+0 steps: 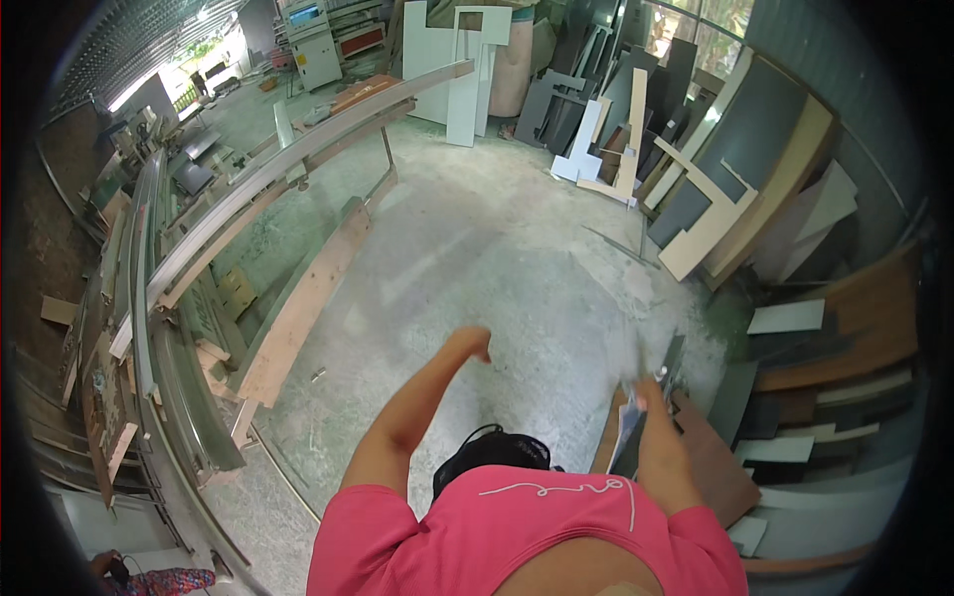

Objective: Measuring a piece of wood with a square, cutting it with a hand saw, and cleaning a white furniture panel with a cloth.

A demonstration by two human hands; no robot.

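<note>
My left hand (477, 344) hangs over the concrete floor in front of me, touching nothing visible. It bends down at the wrist, and most of its fingers are hidden. My right hand (648, 389) is closed at my right side, next to leaning boards. A pale, blurred streak shows just beyond it, and a narrow whitish-blue piece (625, 421) lies along its inner side. What the hand grips is too smeared to make out. Just behind it a brown panel (717, 462) leans at an angle.
A long metal-railed workbench (298, 149) runs along the left, with a wooden plank (310, 298) low on its near side. Cut boards (701, 214) lean against the right wall, and stacked panels (845, 328) stand nearer. Another person's patterned clothing (169, 581) shows at lower left.
</note>
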